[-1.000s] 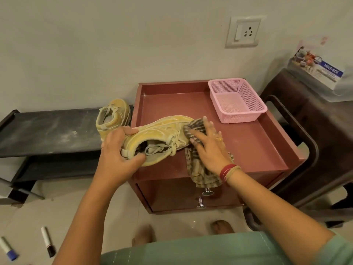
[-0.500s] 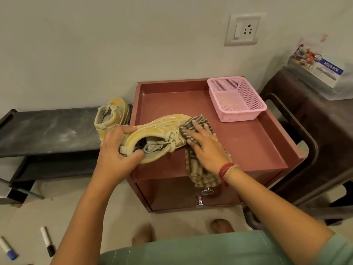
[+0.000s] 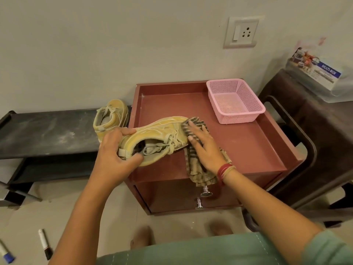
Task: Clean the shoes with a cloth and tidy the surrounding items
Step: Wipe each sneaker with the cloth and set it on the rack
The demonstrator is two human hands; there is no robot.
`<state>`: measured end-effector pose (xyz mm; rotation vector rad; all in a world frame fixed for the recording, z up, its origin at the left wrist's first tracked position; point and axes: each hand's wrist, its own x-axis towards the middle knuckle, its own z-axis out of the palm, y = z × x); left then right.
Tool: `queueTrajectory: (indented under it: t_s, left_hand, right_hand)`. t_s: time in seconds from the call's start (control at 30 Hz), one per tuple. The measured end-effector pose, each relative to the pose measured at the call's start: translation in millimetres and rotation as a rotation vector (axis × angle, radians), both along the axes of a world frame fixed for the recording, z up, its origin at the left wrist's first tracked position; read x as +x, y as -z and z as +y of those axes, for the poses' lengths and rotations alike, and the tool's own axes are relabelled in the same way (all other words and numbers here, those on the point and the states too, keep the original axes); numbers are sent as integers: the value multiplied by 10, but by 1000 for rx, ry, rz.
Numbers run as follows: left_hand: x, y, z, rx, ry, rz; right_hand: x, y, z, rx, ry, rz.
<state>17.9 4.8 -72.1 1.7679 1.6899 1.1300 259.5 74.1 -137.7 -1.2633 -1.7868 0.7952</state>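
Yellow shoe (image 3: 152,138) held at counter (image 3: 248,146) front-left edge, heel gripped by left hand (image 3: 114,155). Striped cloth (image 3: 200,169) pressed on toe by flat, straight-fingered right hand (image 3: 202,144). Shoe judged light, soft-sided; heel collar best taken. Cloth judged limp.

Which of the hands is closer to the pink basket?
Right. The right hand presses the cloth on the shoe, left of the pink basket; the left hand grips that shoe farther away.
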Motion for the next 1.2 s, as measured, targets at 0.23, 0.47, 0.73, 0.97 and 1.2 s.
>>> queueTrajectory:
  t_s: [0.23, 0.47, 0.73, 0.97, 1.2]
  left_hand:
    - [-11, 18, -21, -3, 2, 21]
    - [-16, 57, -57, 61, 76, 131]
    - [-14, 41, -27, 13, 57, 63]
    - [-16, 23, -12, -10, 59, 55]
    - [-10, 7, -5, -4, 59, 54]
  right_hand:
    - [-82, -52, -106, -78, -48, 110]
    - [-107, -171, -61, -195, 101, 302]
    - [44, -129, 40, -209, 204, 276]
    - [-14, -116, -35, 46, -81, -152]
    - [-272, -262, -291, -37, -230, 120]
